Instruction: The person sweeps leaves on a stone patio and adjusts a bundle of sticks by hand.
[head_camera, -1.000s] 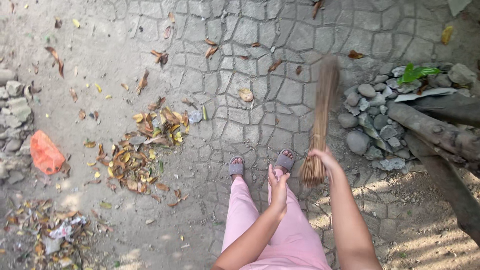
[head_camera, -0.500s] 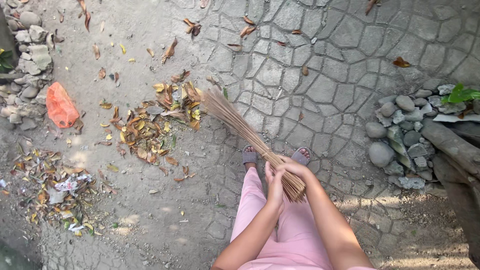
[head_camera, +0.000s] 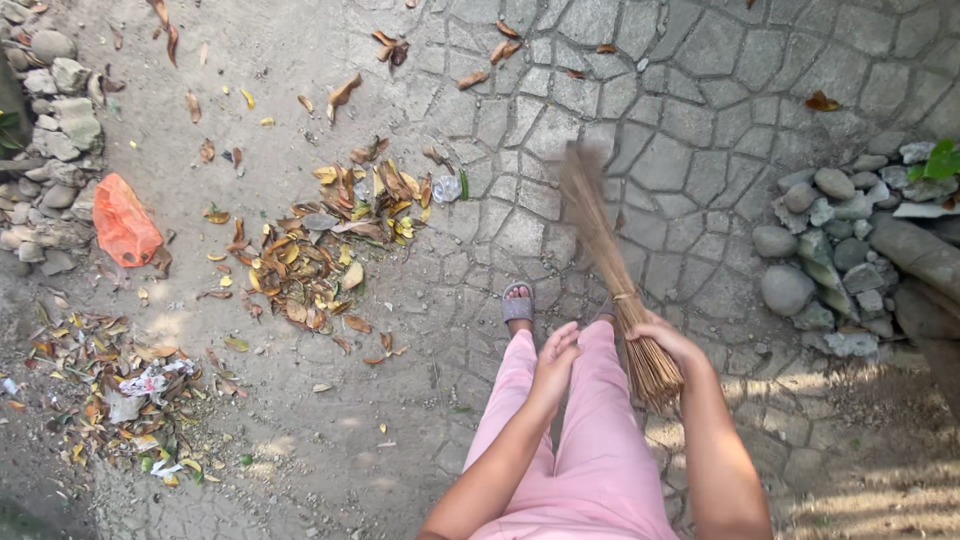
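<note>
Sweeping is under way: the right hand (head_camera: 665, 340) is gripping the stick broom (head_camera: 610, 275) near its bound end, fingers clamped around it, bristles blurring over the far paving. The left hand (head_camera: 556, 362) is hanging beside it, fingers loosely together, holding nothing. Likely next: dragging the bristles left toward the leaf pile (head_camera: 335, 240).

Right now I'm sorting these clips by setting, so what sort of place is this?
Probably an outdoor yard or garden path. The ground is stone-patterned paving beside bare dirt, heaps of dry leaves lie on it, and loose rocks edge it. The right hand holds a stick broom.
</note>
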